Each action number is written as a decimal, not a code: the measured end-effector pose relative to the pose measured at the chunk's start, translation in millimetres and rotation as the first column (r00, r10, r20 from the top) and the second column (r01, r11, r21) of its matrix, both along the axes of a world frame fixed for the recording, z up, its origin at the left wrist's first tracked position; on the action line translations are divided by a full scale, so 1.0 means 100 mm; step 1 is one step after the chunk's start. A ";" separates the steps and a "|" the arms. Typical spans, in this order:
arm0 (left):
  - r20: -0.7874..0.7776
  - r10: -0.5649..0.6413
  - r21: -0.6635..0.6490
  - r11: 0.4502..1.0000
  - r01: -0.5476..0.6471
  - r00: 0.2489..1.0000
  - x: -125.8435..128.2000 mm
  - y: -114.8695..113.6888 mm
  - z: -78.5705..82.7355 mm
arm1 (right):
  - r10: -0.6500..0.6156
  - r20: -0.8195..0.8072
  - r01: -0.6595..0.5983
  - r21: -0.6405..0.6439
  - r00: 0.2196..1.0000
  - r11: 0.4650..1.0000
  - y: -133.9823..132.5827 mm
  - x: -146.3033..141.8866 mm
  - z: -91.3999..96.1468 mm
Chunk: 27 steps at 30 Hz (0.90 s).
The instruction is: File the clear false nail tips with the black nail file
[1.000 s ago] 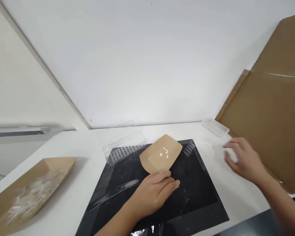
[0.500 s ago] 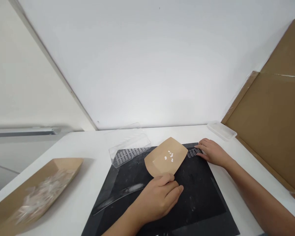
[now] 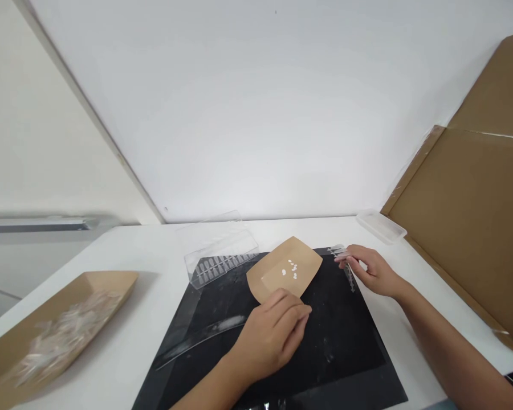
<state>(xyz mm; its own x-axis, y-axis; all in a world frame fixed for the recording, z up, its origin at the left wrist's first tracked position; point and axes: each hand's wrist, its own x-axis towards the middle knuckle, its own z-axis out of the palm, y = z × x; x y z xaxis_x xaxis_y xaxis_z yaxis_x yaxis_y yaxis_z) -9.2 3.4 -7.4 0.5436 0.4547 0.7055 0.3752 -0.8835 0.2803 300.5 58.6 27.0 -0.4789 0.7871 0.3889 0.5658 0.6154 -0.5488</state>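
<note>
My right hand [image 3: 365,269] pinches a clear strip of false nail tips [image 3: 349,275] at the far right corner of a black mat [image 3: 331,330]. The strip is raised and turned, with some tips spreading past the fingers. My left hand [image 3: 276,327] is closed over the mat at the near edge of a brown paper tray [image 3: 267,270]; what its curled fingers hold, if anything, is hidden. Several small white pieces [image 3: 293,267] lie in that tray. Left of it, a clear plastic box [image 3: 188,265] with its lid raised has rows of nail tips [image 3: 218,266] in it.
At the left stands a larger brown paper tray [image 3: 94,279] heaped with clear plastic pieces [image 3: 68,333]. A shallow translucent container [image 3: 382,226] sits at the back right beside an upright cardboard box [image 3: 465,228]. The white wall [image 3: 260,114] closes off the table's back edge.
My right hand has lifted the strip of nail tips off the mat and turned it. My left hand stays by the tray's near edge, with its fingers curled differently.
</note>
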 end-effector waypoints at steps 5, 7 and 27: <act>0.233 0.187 -0.233 0.964 -0.132 0.954 0.00 0.01 -0.08 | 0.208 -0.083 -0.223 -0.279 0.975 0.934 -0.13 -0.28 -0.06; 0.240 0.190 -0.279 0.953 -0.120 0.952 0.01 0.01 -0.11 | 0.270 -0.083 -0.282 -0.349 0.959 0.894 -0.17 -0.36 -0.10; -0.220 0.200 -0.157 0.959 -0.237 0.955 0.08 -0.16 -0.20 | 0.269 0.161 -0.253 -0.113 0.950 0.961 -0.19 -0.45 -0.26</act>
